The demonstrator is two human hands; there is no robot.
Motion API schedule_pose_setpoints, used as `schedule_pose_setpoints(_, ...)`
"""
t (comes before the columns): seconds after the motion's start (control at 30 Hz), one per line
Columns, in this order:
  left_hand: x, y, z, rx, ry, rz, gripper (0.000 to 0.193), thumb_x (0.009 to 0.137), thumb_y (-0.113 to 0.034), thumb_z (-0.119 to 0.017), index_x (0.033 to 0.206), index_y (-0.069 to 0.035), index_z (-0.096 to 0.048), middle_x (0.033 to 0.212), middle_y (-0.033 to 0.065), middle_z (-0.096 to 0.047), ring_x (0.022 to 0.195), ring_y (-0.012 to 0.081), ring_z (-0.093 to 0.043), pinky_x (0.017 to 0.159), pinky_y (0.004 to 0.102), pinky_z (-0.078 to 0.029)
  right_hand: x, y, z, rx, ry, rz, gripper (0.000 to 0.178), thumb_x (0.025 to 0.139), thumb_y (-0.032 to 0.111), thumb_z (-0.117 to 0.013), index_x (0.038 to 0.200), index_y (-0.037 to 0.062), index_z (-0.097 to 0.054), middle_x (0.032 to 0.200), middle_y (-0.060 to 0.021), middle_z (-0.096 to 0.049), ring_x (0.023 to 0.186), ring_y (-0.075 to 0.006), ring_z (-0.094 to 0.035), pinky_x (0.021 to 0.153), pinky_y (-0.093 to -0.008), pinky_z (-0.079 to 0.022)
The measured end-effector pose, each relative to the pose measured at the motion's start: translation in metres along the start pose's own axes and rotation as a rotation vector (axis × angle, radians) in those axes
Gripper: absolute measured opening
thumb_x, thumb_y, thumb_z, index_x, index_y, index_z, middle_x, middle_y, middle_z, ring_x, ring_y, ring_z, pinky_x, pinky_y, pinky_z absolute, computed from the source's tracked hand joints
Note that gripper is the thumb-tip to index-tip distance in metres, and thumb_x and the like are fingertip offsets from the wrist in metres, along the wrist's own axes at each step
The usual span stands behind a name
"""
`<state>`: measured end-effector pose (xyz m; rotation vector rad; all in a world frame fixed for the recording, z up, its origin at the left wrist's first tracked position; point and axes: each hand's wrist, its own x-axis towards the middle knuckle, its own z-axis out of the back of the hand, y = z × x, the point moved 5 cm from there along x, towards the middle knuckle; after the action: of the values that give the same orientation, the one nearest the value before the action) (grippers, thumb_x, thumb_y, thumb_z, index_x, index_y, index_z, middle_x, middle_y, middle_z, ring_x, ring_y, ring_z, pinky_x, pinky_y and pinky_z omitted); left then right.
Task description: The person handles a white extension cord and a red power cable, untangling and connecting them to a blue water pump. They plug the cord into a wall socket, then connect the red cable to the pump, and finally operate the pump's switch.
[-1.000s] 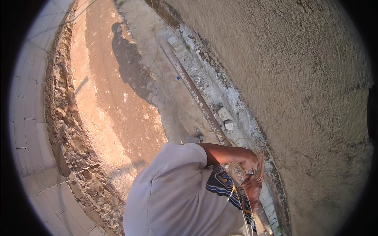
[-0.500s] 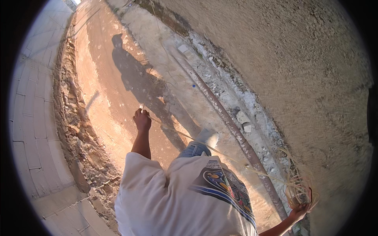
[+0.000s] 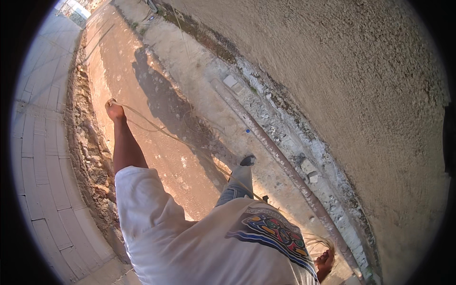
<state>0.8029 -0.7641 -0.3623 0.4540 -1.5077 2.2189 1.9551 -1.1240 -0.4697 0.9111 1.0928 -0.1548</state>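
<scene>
Left hand closed around one end stretch of a thin pale cord, arm out straight over the dirt path; right hand low by my hip, fingers curled at a bunch of loops of what looks like the same cord. Cord runs slantwise between the two, past my jeans and the shirt. Hands wide apart, I'd say, to keep that length strung out, slack loops gathered right so they don't tangle. Brown pipe lies just beyond the right hand, along the wall. Shirt cuts off my right forearm and hides part of the cord; loops blurred, right grip's tightness can't tell; cord or wire, unclear.
</scene>
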Motion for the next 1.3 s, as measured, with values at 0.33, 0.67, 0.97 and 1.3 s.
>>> schedule_pose_setpoints(0.33, -0.133, -0.614, -0.222, -0.701, 0.680, -0.996, 0.030, 0.096, -0.031, -0.053, 0.103, -0.002, -0.058, 0.089, 0.0154, -0.061, 0.088, 0.0281, -0.060, 0.080, 0.0390, -0.046, -0.075, -0.013, -0.120, -0.040, 0.064, -0.154, 0.024, 0.085, 0.033, -0.067, 0.084, 0.0142, -0.054, 0.061, 0.0028, -0.046, 0.047, -0.0142, -0.044, 0.044, -0.0325, -0.038)
schedule_pose_setpoints(0.67, -0.414, -0.343, -0.211, 0.014, 1.462, -0.692, 0.018, 0.085, -0.019, -0.064, 0.099, -0.008, -0.058, 0.098, 0.0125, -0.060, 0.093, 0.0327, -0.060, 0.079, 0.0444, -0.047, -0.115, -0.110, -0.051, -0.120, -0.061, -0.210, 0.019, 0.085, 0.027, -0.065, 0.081, 0.0099, -0.058, 0.063, -0.0016, -0.054, 0.049, -0.0146, -0.049, 0.047, -0.0295, -0.040)
schedule_pose_setpoints(0.97, -0.053, -0.165, -0.128, -0.011, 0.455, -0.156, 0.033, 0.093, -0.029, -0.058, 0.105, 0.002, -0.058, 0.093, 0.0172, -0.065, 0.085, 0.0287, -0.061, 0.077, 0.0382, -0.047, -0.096, -0.098, -0.056, -0.199, 0.077, -0.264, 0.021, 0.081, 0.027, -0.068, 0.079, 0.0093, -0.057, 0.061, -0.0008, -0.049, 0.043, -0.0152, -0.046, 0.038, -0.0326, -0.039)
schedule_pose_setpoints(1.3, 0.144, -0.305, -0.255, -0.016, 0.423, -0.496, 0.031, 0.090, -0.027, -0.059, 0.110, -0.004, -0.064, 0.094, 0.0137, -0.066, 0.086, 0.0219, -0.062, 0.079, 0.0337, -0.047, -0.059, -0.040, -0.241, -0.200, 0.194, -0.262, 0.017, 0.082, 0.021, -0.069, 0.081, 0.0085, -0.057, 0.063, 0.0005, -0.051, 0.044, -0.0123, -0.046, 0.038, -0.0281, -0.039)
